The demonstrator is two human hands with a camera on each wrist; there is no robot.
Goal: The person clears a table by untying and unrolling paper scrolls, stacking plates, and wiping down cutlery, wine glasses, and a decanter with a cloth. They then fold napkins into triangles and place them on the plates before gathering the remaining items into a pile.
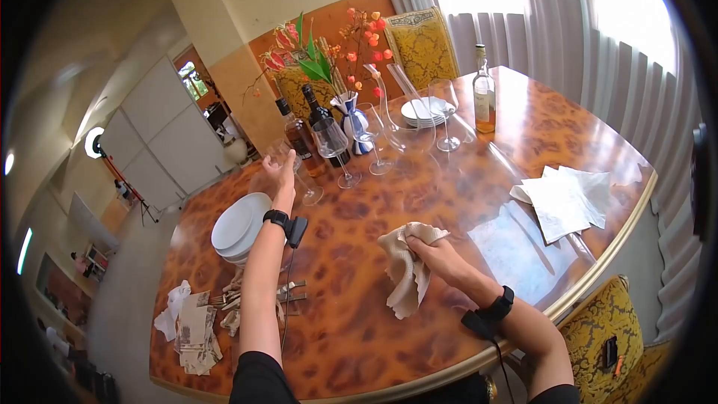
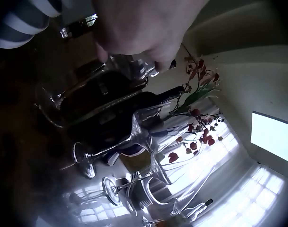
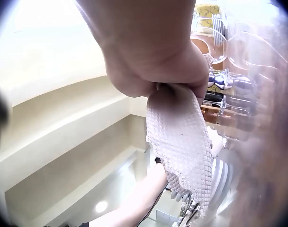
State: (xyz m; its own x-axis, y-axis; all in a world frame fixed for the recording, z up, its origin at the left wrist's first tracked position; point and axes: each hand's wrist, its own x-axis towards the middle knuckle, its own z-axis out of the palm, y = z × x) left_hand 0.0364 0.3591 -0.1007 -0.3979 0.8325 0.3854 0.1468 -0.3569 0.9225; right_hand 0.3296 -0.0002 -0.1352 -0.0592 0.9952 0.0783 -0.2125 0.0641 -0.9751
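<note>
With its fingers round the bowl, my left hand (image 1: 281, 173) holds a wine glass (image 1: 312, 195) at the left side of the table. The glass foot is at the tabletop in the head view; the hand partly hides the bowl (image 2: 129, 66) in the left wrist view. My right hand (image 1: 432, 252) grips a crumpled beige cloth (image 1: 404, 278) over the near middle of the table. The waffle-textured cloth (image 3: 179, 137) hangs down from the fingers. Just right of the held glass stand another wine glass (image 1: 330, 138) and a brown liquor bottle (image 1: 298, 138).
Behind stand a dark bottle (image 1: 318, 108), a flower vase (image 1: 355, 123), a decanter (image 1: 407, 131) and a whisky bottle (image 1: 485, 105). White plates (image 1: 238, 224), cutlery (image 1: 292, 293) and patterned napkins (image 1: 196, 333) lie left. White cloths (image 1: 565, 202) lie right.
</note>
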